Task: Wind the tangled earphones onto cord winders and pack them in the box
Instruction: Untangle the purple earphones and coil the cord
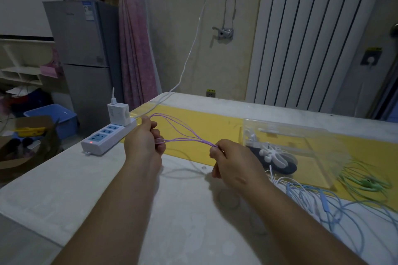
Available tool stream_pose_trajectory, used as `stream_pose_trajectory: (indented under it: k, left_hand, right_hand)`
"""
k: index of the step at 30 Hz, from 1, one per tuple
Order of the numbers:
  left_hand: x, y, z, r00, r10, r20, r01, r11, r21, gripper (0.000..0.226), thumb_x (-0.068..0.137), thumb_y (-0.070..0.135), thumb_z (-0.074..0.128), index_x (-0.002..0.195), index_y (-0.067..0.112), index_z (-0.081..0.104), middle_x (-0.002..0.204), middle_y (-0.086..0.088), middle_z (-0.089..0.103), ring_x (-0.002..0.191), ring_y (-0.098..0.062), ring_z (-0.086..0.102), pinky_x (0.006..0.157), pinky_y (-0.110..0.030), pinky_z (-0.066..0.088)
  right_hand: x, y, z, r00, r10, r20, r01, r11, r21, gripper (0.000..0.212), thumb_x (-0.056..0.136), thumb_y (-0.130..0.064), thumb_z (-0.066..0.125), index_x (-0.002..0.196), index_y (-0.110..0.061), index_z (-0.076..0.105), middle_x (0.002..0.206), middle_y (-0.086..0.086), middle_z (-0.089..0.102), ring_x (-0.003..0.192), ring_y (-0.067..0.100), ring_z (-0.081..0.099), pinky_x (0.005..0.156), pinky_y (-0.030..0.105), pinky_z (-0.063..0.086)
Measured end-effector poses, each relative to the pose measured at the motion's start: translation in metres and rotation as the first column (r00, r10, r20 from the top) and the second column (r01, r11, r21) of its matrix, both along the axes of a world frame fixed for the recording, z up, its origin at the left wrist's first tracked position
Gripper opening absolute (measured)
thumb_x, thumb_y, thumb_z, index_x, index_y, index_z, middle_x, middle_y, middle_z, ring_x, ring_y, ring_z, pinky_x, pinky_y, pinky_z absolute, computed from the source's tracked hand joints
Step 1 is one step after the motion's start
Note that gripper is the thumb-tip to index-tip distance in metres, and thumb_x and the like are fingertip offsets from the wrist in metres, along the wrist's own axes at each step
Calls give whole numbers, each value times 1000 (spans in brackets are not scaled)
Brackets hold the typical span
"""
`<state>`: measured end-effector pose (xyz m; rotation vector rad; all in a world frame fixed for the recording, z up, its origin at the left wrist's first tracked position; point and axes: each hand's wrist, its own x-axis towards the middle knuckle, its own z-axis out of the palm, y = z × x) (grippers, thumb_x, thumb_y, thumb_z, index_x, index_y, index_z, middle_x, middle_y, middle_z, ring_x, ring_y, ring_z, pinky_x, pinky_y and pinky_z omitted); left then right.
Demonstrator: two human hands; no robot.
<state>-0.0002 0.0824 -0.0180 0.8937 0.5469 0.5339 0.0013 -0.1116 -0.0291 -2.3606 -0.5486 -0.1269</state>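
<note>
Since both hands are busy with the purple earphones (183,135), I'd call this the untangle-and-gather step, not the actual winding. In the centre of the frame, the left hand (145,143) has its fingers curled round one end of a bunch of long loops. The right hand (229,164) pinches the other end between thumb and fingertips, so the cord hangs stretched between them, up off the table (86,189). Neither hand has a winder in it.

The white cord winder (273,155) — a flower-shaped thing with arms — sits just right of the right hand, on top of a dark object (286,168), by the near edge of the clear box (286,127). Whether it's inside the box or in front of it, I can't tell through the see-through walls. In the lower right of the frame, the blue earphones (324,200) and green earphones (364,183) lie in loose tangles, so I'd say there's plenty left to do.

Next move as I read it: one hand lets go and fetches the winder while the other keeps the loops from springing apart. Then it's a matter of anchoring one end in a slot and wrapping. It looks like thin cord — probably slips and re-knots the moment the tension drops.
</note>
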Motion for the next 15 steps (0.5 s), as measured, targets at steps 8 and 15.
stream_pose_trajectory:
  k: [8,15]
  left_hand:
    - [-5,0,5,991,20,134,14,968,-249,38,98,41,52,68,17,44,40,6,33,35,-10,38,43,-17,36]
    - [-3,5,3,925,-5,380,152,921,-357,25,99,31,49,85,13,57,53,7,37,41,-3,40,37,-15,29]
  right_hand:
    - [-1,-1,5,997,-56,57,55,998,17,40,100,-43,38,82,-14,58,78,0,61,79,25,55,71,38,46]
    - [1,-1,4,998,-63,18,62,997,50,33,101,-31,38,87,-11,61,86,4,64,84,26,55,74,37,45]
